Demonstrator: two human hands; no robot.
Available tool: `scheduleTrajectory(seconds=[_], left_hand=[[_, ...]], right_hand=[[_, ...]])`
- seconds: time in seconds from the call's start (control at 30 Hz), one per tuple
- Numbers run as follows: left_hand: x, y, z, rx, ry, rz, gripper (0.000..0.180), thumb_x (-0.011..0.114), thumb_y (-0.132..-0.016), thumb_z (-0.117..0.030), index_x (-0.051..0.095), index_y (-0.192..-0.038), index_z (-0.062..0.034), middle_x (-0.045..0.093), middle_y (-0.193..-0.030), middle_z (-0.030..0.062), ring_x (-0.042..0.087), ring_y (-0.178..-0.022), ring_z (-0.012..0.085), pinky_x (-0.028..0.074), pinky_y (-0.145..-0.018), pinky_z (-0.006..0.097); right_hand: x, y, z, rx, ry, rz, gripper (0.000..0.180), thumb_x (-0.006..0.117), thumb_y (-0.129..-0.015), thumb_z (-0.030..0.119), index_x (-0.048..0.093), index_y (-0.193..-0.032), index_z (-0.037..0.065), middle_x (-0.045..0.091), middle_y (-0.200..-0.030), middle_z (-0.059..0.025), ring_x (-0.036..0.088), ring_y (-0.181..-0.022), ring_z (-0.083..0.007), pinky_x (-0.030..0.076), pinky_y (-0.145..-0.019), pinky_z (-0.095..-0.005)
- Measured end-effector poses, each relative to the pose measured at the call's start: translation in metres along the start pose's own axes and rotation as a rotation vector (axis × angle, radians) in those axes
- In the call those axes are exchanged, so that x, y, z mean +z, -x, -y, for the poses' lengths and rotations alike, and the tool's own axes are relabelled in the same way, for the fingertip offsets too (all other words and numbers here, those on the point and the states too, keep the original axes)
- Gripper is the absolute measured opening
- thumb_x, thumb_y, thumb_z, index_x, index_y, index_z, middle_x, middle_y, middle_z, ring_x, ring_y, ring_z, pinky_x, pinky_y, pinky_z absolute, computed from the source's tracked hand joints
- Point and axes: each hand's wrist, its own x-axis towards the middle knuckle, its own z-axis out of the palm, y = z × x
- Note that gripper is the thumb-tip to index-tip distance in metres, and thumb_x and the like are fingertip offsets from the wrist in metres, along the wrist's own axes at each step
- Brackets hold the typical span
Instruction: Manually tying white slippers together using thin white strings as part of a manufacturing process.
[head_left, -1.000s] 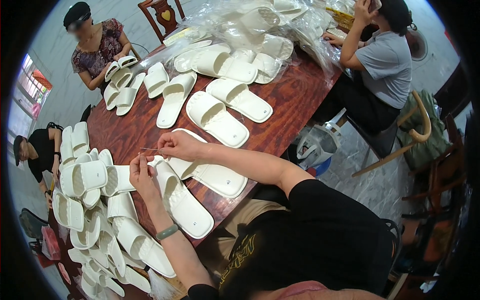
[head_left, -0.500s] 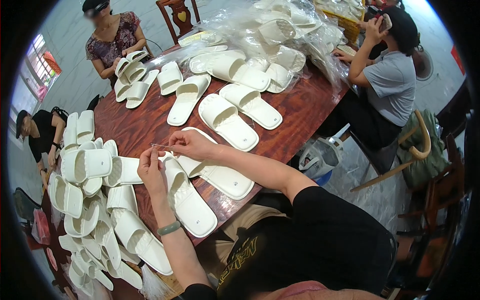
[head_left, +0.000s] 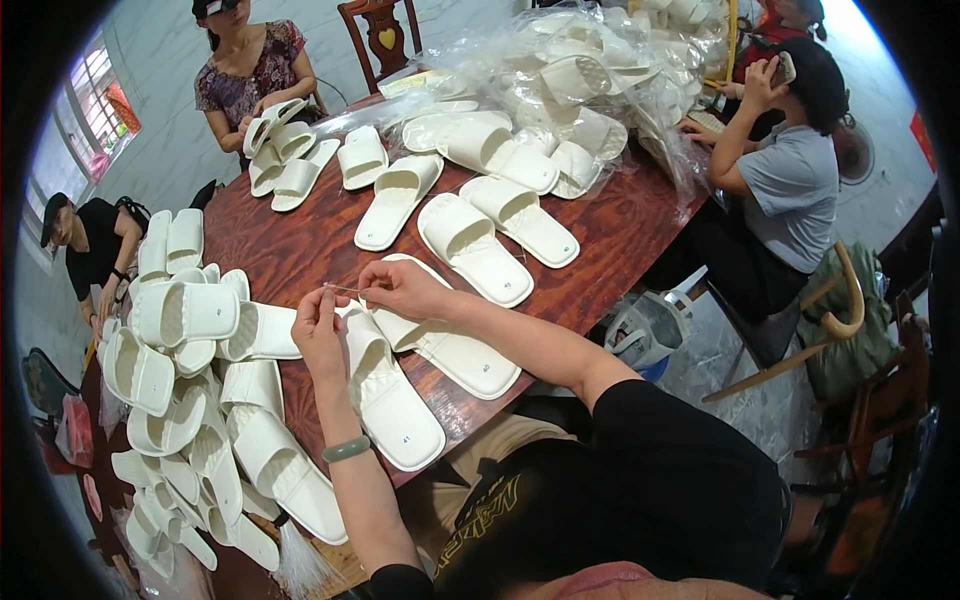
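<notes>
My left hand (head_left: 320,328) and my right hand (head_left: 405,290) are raised over the table, each closed in a pinch. Between their fingertips runs a short, thin, pale strand (head_left: 346,290); its exact kind is too fine to make out. Just beneath the hands lies a white open-toe slipper (head_left: 405,428), sole end toward me. Beside it, partly under my right forearm, is a second white slipper (head_left: 478,366). A bundle of fine white strands (head_left: 300,562) hangs at the table's near left edge.
A heap of white slippers (head_left: 185,315) covers the left side. More slippers (head_left: 475,250) lie ahead on the wooden table (head_left: 300,245), with a plastic-wrapped pile (head_left: 580,85) behind them. Several people sit around; one person (head_left: 285,75) across handles slippers. A wooden cane (head_left: 845,280) stands right.
The whole view has shifted slightly, so the scene sits a little further right. Both hands keep their pinch on the strand; the slippers stay in place.
</notes>
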Motion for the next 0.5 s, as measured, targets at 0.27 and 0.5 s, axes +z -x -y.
scheduleTrajectory(seconds=[0.27,0.5], left_hand=[[-0.0010,-0.0008,0.0028,-0.006,0.033,0.011,0.011,0.055,-0.090,-0.009,0.059,-0.095,0.0000,0.061,-0.077,0.0040,0.041,-0.056,0.0033,0.033,-0.051,0.016],[-0.0038,-0.0023,0.0048,-0.011,0.049,0.025,0.012,0.055,-0.091,-0.010,0.059,-0.094,-0.0001,0.061,-0.077,0.0041,0.041,-0.056,0.0031,0.033,-0.051,0.016]], right_hand=[[0.0001,0.0014,0.0038,-0.009,0.035,-0.010,0.009,0.058,-0.086,0.008,0.057,-0.089,0.000,0.060,-0.072,-0.0018,0.057,-0.068,-0.0062,0.046,-0.063,-0.0206],[0.0012,0.0014,0.0039,0.006,0.038,-0.014,0.009,0.058,-0.085,0.008,0.057,-0.089,0.000,0.061,-0.072,-0.0021,0.058,-0.068,-0.0063,0.046,-0.062,-0.0206]])
